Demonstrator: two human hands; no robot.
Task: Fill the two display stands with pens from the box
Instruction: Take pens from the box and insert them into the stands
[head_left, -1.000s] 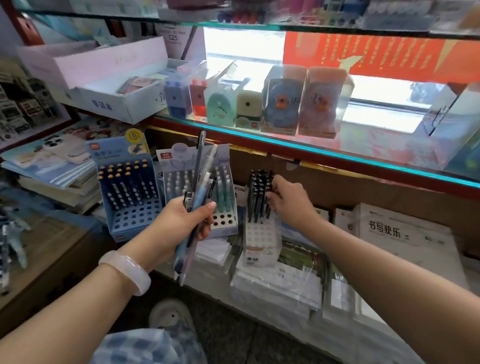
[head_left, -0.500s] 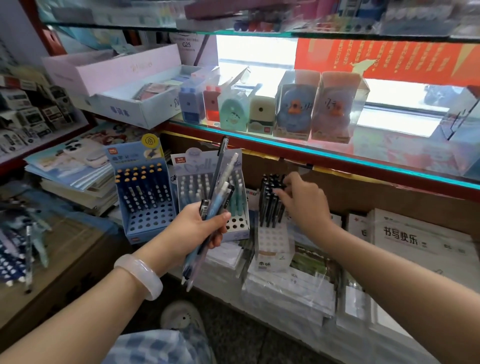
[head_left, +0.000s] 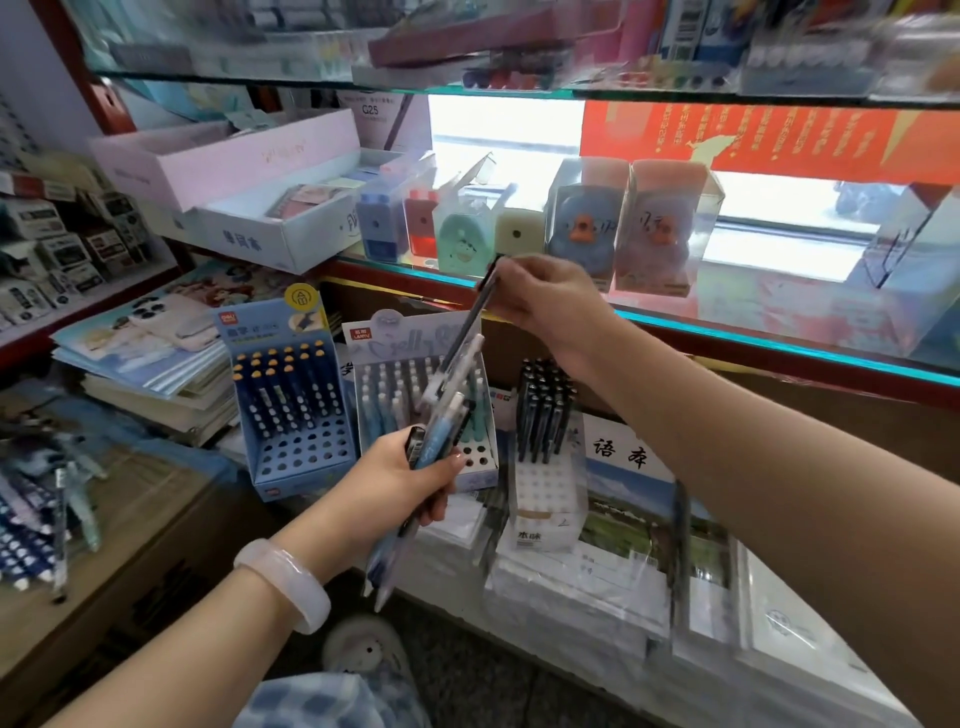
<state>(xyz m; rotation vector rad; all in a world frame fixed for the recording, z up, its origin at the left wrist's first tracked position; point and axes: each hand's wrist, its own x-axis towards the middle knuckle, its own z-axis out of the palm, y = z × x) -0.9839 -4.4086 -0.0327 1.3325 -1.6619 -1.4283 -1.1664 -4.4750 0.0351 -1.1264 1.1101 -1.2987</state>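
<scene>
the left hand (head_left: 400, 483) has its grip wrapped around a bunch of pens (head_left: 431, 441). the right hand (head_left: 545, 306) pinches the top of one dark pen (head_left: 470, 322) from that bunch, above the pale blue display stand (head_left: 415, 338) and the white display stand (head_left: 545, 499).

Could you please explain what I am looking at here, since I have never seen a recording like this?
There is no machine: a person wears a camera on the head, so you look down at their two bare hands in a stationery shop. The left hand grips a bundle of pens. The right hand pinches the top of one dark pen from that bundle. Behind them on the shelf stand a blue display stand, a pale display stand and a white stand of black pens.
</scene>
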